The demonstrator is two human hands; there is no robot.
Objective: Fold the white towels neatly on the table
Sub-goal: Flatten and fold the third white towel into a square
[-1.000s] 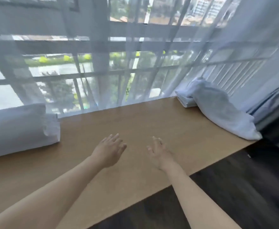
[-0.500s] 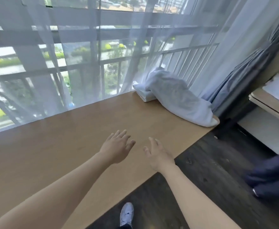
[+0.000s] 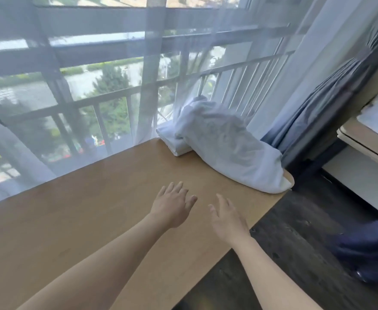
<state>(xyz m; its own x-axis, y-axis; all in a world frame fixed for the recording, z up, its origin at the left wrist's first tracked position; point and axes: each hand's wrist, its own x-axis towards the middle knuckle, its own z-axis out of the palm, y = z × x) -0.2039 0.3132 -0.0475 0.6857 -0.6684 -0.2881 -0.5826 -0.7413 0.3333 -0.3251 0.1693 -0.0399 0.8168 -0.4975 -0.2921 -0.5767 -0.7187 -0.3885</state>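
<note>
A loose, rumpled white towel (image 3: 230, 144) lies along the far right end of the wooden table (image 3: 83, 209), reaching the table's right corner. Its far end is draped over a small stack of folded white towels (image 3: 172, 142) by the window. My left hand (image 3: 172, 204) and my right hand (image 3: 227, 218) are both stretched out over the table with fingers spread and straight. Neither holds anything. They are short of the loose towel, with bare table between.
A sheer white curtain (image 3: 94, 86) hangs along the table's far edge in front of a railed window. Dark blue drapes (image 3: 331, 104) hang at the right. Beyond the table's right edge is dark wooden floor (image 3: 295, 242), a shelf unit (image 3: 367, 139) and dark blue fabric (image 3: 371, 249).
The view has swung right, so the towels now sit closer to the centre and the white bundle at the left has left the view. Both hands have stayed open, reaching toward the towels.
</note>
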